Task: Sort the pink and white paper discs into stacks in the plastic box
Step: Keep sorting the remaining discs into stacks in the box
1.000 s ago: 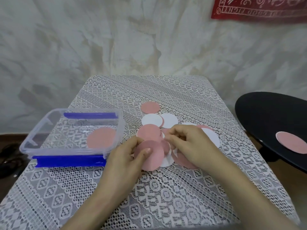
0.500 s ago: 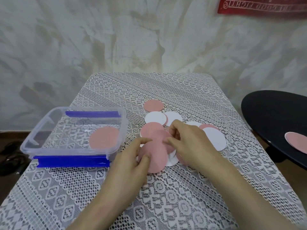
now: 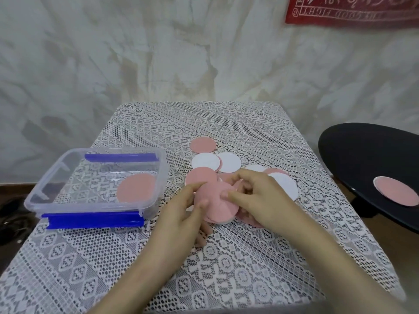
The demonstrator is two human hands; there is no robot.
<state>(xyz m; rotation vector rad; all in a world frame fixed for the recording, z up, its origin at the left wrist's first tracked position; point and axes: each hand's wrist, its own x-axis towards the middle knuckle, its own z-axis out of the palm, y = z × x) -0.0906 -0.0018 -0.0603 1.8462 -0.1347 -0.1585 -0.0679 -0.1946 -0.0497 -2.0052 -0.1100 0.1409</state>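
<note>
A thin, light, floppy pink disc (image 3: 215,201) is pinched at its edges by left fingers (image 3: 199,200) and right fingers (image 3: 229,196); best lifted by the rim, box (image 3: 147,207) just left.

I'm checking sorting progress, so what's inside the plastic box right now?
Inside the plastic box a pink disc lies flat at its right end; no white discs show. Whether more discs lie under it cannot be told.

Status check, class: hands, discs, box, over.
Both hands, left hand and right hand, on one pink disc. Plastic box holds pink only. Nothing blocking.
</note>
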